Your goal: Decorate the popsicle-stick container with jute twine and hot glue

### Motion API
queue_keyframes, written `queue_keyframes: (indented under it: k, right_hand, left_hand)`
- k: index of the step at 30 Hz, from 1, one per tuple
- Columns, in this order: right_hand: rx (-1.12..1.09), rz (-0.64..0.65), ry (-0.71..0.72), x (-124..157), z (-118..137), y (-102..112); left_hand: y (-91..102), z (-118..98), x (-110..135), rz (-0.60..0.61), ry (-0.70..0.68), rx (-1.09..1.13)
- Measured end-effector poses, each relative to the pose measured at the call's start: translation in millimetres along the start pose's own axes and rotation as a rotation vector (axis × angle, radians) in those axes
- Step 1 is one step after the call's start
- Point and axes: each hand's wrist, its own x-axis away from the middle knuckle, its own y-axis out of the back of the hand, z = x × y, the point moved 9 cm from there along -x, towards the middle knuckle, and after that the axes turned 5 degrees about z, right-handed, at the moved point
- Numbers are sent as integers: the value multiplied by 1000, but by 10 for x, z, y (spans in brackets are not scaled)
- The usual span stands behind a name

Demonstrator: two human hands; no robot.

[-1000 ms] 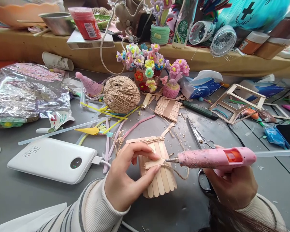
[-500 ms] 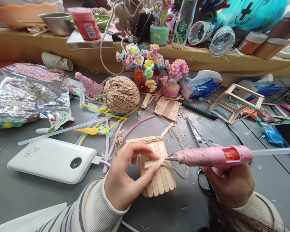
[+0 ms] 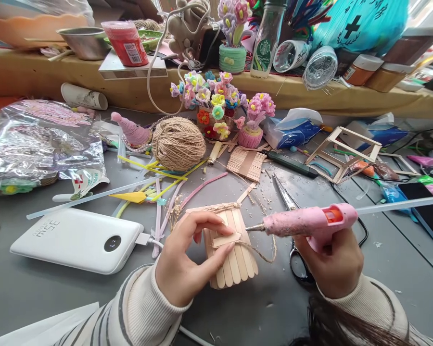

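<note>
A small piece built of craft sticks (image 3: 234, 274) sits on the grey table, with round-ended sticks side by side across its face. My left hand (image 3: 184, 254) is closed in a pinch on a short craft stick piece (image 3: 225, 239), holding it across that face. Jute twine (image 3: 263, 257) runs from under this short piece and loops to the right. In my right hand (image 3: 334, 264) is a pink hot glue gun (image 3: 296, 222), with a clear glue stick (image 3: 397, 206) sticking out of its back. Its metal nozzle points left, just beside the short piece and apart from it.
Scissors (image 3: 285, 192) lie behind the glue gun, partly under my right hand. A white power bank (image 3: 75, 240) with a cable is at the left. Further back are a twine ball (image 3: 179, 143), bundled craft sticks (image 3: 246, 163), a green cutter (image 3: 290, 163) and a stick frame (image 3: 341, 151).
The glue gun's nozzle has drawn back a little from the short stick piece's end and lifted slightly. My left hand keeps its pinch. The whole view has shifted slightly.
</note>
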Motion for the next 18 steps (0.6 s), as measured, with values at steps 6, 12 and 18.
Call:
queue_keyframes:
  k: [6, 12, 18]
  right_hand:
    - [-161, 137, -132, -291, -163, -102]
    - [-228, 263, -262, -580, -474, -268]
    - [-40, 351, -191, -814, -451, -438]
  left_hand:
    - [1, -11, -14, -3, -3, 23]
    - [9, -11, -27, -11, -5, 20]
    - [17, -11, -29, -23, -10, 6]
